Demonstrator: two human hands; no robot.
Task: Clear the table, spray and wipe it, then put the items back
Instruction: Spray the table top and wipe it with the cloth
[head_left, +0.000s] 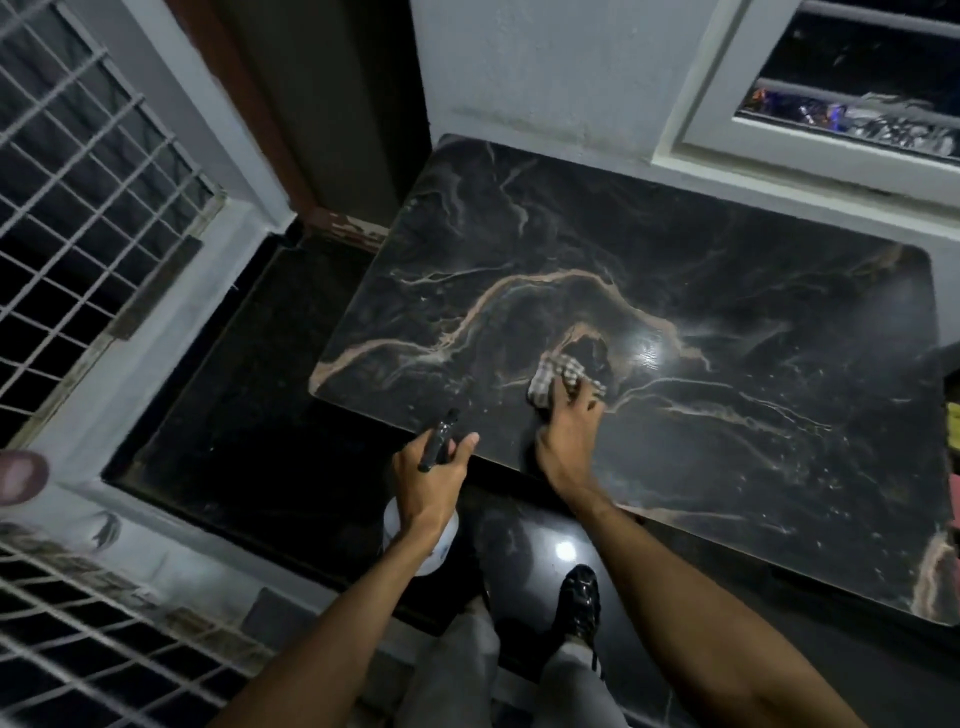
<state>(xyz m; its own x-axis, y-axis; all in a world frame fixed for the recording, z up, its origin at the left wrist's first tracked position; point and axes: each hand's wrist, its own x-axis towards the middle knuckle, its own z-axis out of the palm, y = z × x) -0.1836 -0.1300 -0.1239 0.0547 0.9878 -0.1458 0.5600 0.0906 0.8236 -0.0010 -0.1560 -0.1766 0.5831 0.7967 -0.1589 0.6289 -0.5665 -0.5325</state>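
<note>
Right hand (569, 421) is down on the checked cloth (556, 371), fingers spread and pressing it onto the dark marble table (727, 249), a bit in from the near edge. Left hand (431, 483) is wrapped round the neck of the spray bottle (440, 441) (black trigger up top, white body poking out under the wrist), held just off the table's near edge over the dark floor (249, 364).

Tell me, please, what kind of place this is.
Probably a room in a home: a dark marble-patterned table stands against a plain wall, with a white-grilled window and a wooden door frame beside it.
</note>
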